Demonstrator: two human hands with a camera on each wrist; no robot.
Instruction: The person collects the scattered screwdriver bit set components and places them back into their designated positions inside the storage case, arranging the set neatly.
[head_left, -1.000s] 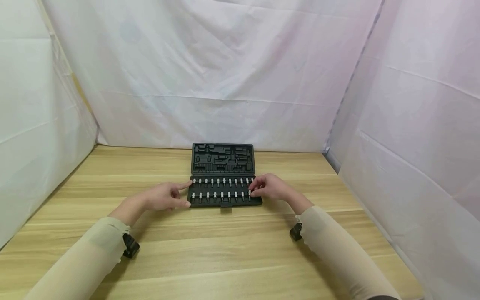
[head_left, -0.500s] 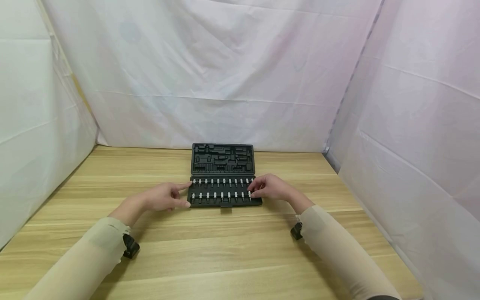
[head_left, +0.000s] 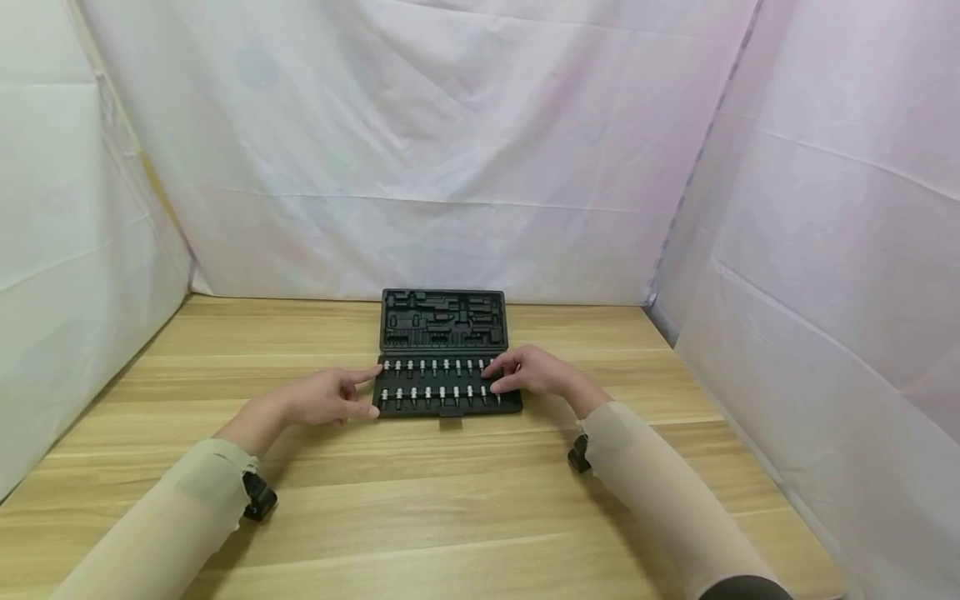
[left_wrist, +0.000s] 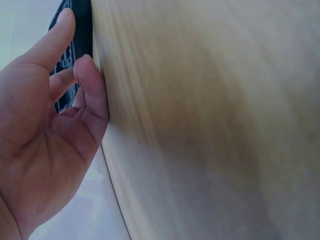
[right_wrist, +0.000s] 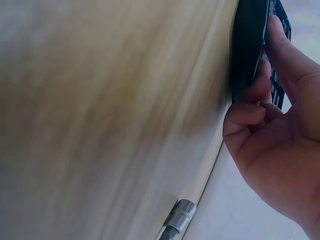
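Note:
A black socket case [head_left: 452,414] lies open on the wooden table, two rows of silver bit sockets [head_left: 442,392] standing in its lower half. At the case's left end is my left hand [head_left: 330,395], its index finger and thumb stretched along the side, with the other fingers bent. My right hand [head_left: 534,371] reaches over the right end. Its thumb covers the top of the last front-row socket, and its fingers lie near the back row. A gap shows between thumb and index finger. Both wrist views show the palms beside the case [left_wrist: 84,25].
The case's moulded lid [head_left: 444,319] stands raised at the back. White curtains [head_left: 435,150] enclose the table on three sides. In the right wrist view a silver bit socket [right_wrist: 181,214] lies on the wood near the bottom edge.
My right hand has shifted slightly left over the case, its thumb and fingers farther over the last sockets. The left hand stays at the case's left end.

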